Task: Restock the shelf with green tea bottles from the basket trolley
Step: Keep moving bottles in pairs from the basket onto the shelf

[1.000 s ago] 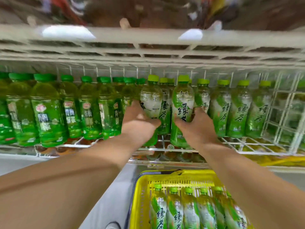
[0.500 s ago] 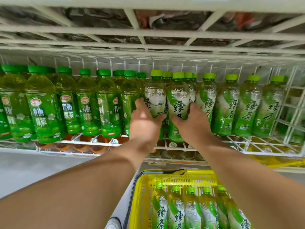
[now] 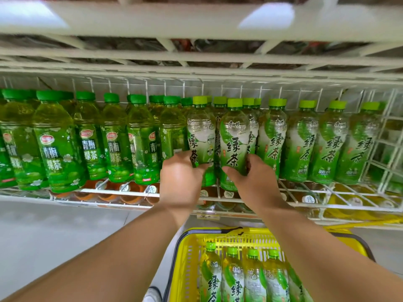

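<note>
White wire shelf (image 3: 104, 202) above pale grey floor (image 3: 54, 236).

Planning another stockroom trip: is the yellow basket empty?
Not empty: at least four green tea bottles stand cap-up inside the yellow basket.

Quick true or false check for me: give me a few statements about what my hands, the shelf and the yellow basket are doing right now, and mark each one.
1. The left hand grips one light-capped bottle at the shelf front, and the right hand grips another. True.
2. The yellow basket is empty. False: at least four basket bottles show in it.
3. The dark-capped bottles stand left of the light-capped ones. True.
4. The right hand is reaching into the basket. False: it is up at the shelf, gripping its bottle.
</note>
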A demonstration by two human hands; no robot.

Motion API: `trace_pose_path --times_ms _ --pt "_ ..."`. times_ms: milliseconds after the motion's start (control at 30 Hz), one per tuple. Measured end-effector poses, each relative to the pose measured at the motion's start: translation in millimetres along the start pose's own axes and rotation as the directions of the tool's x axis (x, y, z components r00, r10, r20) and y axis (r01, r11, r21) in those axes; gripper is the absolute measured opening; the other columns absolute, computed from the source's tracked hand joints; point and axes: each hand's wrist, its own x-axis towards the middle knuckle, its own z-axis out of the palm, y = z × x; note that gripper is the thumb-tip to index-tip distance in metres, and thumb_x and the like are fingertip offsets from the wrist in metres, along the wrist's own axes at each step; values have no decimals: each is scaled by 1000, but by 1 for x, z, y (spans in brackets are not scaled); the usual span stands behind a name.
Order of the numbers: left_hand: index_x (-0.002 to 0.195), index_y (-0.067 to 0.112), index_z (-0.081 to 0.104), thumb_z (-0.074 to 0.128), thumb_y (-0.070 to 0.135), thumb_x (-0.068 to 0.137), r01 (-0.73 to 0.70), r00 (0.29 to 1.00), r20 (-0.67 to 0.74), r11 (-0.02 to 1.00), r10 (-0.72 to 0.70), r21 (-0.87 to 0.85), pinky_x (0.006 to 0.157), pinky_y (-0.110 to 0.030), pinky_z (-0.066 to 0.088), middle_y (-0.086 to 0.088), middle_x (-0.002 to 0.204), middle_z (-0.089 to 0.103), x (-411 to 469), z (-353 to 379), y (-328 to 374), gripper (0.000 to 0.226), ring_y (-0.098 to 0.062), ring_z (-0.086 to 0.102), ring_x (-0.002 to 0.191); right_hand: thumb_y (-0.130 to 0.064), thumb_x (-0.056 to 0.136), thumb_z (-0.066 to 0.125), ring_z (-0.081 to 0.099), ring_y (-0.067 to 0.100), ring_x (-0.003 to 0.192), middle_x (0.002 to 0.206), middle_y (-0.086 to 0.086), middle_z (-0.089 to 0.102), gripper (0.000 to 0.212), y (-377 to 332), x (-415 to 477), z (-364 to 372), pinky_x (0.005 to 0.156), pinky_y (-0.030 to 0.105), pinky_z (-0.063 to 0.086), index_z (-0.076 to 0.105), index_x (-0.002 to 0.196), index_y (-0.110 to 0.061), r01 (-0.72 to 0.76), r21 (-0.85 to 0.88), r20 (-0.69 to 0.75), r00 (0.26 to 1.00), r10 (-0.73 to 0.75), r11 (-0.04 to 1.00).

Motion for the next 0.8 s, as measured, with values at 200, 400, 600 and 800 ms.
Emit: trace_pose_path --times_ms 200,400,600,800 --pt "112 1 72 76 34 87 48 999 15 999 -49 25 75 -23 49 -14 104 74 -3 1 -7 42 -26 69 91 -43 87 71 61 12 71 81 -1 65 34 2 -1 4 56 20 43 58 97 -13 1 5 7 1000 -1 1000" --pt "88 1 69 74 38 88 57 994 89 990 -68 127 58 -26 41 -9 70 61 2 0 -6 37 -24 57 62 -45 88 68 62 19 74 82 4 64 38 0 0 4 61 29 48 58 97 -9 -13 -48 32 999 15 999" --pt "104 0 69 68 42 91 -20 990 141 973 -13 231 76 -29 51 -15 94 71 1 -6 -3 43 -30 66 83 -53 91 60 62 25 97 103 4 64 45 -7 -1 2 82 38 52 55 111 -12 -71 -122 90 992 82 990" --pt "116 8 64 68 40 91 -91 974 227 947 20 307 81 -36 56 -11 104 69 -8 -18 -2 41 -30 67 95 -58 94 49 60 30 107 118 9 59 59 -17 -13 -4 87 45 54 46 130 -11 -75 -416 106 986 131 906"
